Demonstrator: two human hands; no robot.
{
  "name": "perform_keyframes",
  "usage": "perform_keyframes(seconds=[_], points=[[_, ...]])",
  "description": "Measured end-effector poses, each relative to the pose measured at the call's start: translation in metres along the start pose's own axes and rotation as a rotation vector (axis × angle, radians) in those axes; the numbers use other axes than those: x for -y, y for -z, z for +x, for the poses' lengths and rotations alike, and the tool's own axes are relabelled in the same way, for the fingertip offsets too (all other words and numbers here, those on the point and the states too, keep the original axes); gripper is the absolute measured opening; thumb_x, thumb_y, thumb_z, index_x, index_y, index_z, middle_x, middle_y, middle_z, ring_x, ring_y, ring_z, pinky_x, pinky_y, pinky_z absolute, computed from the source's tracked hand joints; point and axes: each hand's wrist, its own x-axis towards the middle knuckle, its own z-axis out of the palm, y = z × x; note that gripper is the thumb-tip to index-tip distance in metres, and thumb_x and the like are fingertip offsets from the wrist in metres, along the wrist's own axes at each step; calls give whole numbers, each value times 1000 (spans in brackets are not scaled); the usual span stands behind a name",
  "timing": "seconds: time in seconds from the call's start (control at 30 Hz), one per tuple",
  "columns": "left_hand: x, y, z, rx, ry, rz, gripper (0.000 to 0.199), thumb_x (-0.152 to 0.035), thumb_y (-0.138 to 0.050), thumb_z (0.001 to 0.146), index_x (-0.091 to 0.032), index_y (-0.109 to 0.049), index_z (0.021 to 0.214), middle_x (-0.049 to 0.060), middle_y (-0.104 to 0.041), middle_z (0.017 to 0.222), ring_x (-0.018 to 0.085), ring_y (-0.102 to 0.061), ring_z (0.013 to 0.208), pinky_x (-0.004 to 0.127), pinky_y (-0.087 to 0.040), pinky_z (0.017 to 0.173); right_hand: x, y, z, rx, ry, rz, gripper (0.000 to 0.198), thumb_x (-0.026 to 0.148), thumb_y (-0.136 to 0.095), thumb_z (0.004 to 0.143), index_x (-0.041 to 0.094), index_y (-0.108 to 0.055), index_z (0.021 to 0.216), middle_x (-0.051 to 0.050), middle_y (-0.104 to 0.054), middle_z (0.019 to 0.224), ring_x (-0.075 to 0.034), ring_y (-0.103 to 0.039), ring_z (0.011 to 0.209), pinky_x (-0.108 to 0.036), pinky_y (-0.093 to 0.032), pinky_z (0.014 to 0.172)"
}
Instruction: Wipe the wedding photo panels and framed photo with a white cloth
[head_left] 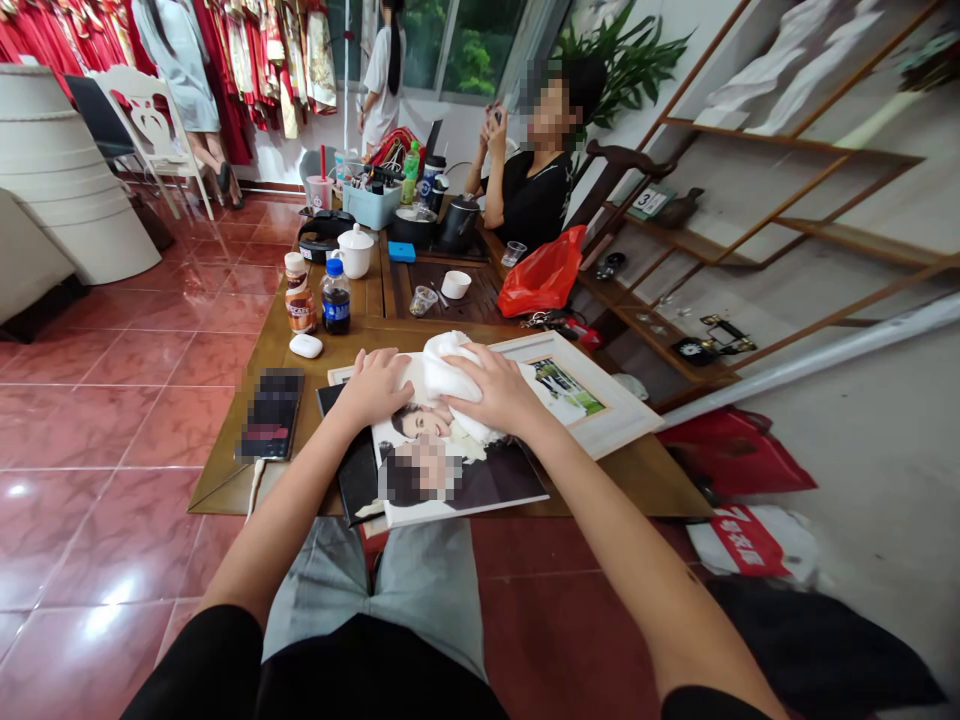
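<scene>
My right hand (491, 388) is wrapped over a bunched white cloth (448, 372), pressing it on the upper part of a photo print (480, 490). Two people's heads show on the print, which lies at the table's near edge. To the left, my left hand (376, 385) lies flat on the print's upper left edge, fingers spread, with nothing held in it. A black flat board or album (352, 480) sticks out from under the print on the left. Beneath the right side rests a pale picture frame (611, 410) with another photo (566, 388) in it.
Left on the wooden table (225, 470) are a phone (270, 415) with a cable, a white earbud case (306, 346), a brown bottle (300, 300) and a dark drink bottle (336, 300). Farther back stand a lidded white cup (355, 250) and a red plastic bag (544, 275). A person (536, 170) sits behind.
</scene>
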Motion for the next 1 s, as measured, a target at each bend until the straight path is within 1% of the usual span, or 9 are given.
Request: perform_keyframes(seconds=[0.1,0.23,0.33,0.43,0.57,0.7,0.77,0.83,1.0], points=[[0,0,0,1,8,3,52,-36,-48,96,-16,-52,143,17,-47,154,31,-38,147,57,-17,126,-1,4,-17,-6,54,-7,62,56,-61,89,24,-58,142,-16,-49,148,-39,-50,130,-56,-41,106],[-1,0,-1,-8,2,-13,51,-35,-50,95,-15,-54,142,18,-48,153,31,-40,145,57,-18,125,4,12,-52,-10,149,5,61,54,-62,89,25,-57,142,-15,-48,149,-37,-46,135,-54,-40,107],[-2,1,-1,-18,-8,-24,52,-35,-51,94,-15,-54,142,18,-49,152,31,-42,144,57,-18,126,12,20,-85,3,162,1,60,47,-64,87,27,-56,143,-15,-48,148,-37,-48,132,-53,-42,103],[-3,1,-1,-37,-6,-26,51,-35,-51,94,-16,-55,141,17,-50,151,31,-42,144,57,-18,126,22,28,-117,-7,168,4,65,41,-66,83,27,-54,145,-15,-47,148,-38,-47,130,-54,-41,103],[-3,0,-1,-45,-3,-23,50,-36,-51,94,-18,-54,141,15,-50,151,30,-41,144,57,-19,125,38,37,-143,-17,203,20,70,37,-68,79,27,-52,147,-15,-44,149,-39,-47,127,-56,-39,103],[-4,-1,0,-34,-4,-30,50,-35,-50,94,-17,-54,140,16,-50,151,30,-41,144,57,-17,126,54,39,-146,2,272,36,73,38,-69,76,27,-53,146,-15,-43,151,-42,-43,131,-60,-35,106],[-4,-2,0,-40,-6,-32,49,-35,-49,94,-17,-54,140,16,-50,151,30,-41,144,57,-17,126,58,36,-140,10,320,46,75,40,-71,73,28,-55,145,-15,-43,153,-43,-42,132,-61,-32,108],[-4,-2,0,-46,-13,-28,48,-35,-49,94,-17,-54,139,16,-50,151,30,-41,143,58,-17,125,58,32,-130,16,342,50,76,42,-73,71,28,-57,144,-14,-44,152,-42,-43,131,-60,-33,107],[-3,0,0,-40,-50,-16,46,-33,-48,95,-17,-55,138,16,-49,151,31,-40,144,60,-16,125,39,21,-94,21,239,21,71,44,-73,77,28,-57,144,-14,-48,150,-38,-47,129,-54,-38,104]])
